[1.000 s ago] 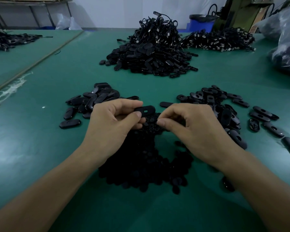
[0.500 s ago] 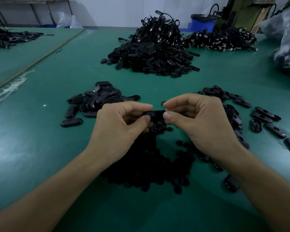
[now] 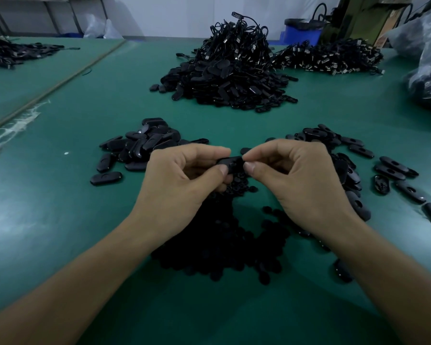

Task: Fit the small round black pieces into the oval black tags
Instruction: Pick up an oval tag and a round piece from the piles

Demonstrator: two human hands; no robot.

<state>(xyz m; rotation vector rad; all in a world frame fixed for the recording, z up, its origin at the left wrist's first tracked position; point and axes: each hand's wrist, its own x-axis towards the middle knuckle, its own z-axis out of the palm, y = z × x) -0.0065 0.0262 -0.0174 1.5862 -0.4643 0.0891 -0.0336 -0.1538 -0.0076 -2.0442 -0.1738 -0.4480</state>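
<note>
An oval black tag [image 3: 230, 163] is held in the air between both hands. My left hand [image 3: 182, 183] pinches its left end with thumb and forefinger. My right hand [image 3: 299, 180] pinches its right end, fingertips pressed onto it; whether a small round piece sits under them is hidden. Below the hands a heap of small round black pieces [image 3: 224, 242] lies on the green table [image 3: 60, 220]. A pile of oval tags [image 3: 144, 145] lies to the left, and more oval tags with holes [image 3: 353, 155] are scattered to the right.
A large mound of tags with cords [image 3: 229, 73] rises at the table's middle back, another heap [image 3: 334, 58] behind it to the right. A clear plastic bag of black parts [image 3: 428, 70] sits at the right edge. A blue bin [image 3: 301, 31] stands beyond the table.
My right hand rose from the heap of round pieces and came up to the tag's right end. Both hands now meet on the tag, slightly higher than before.
</note>
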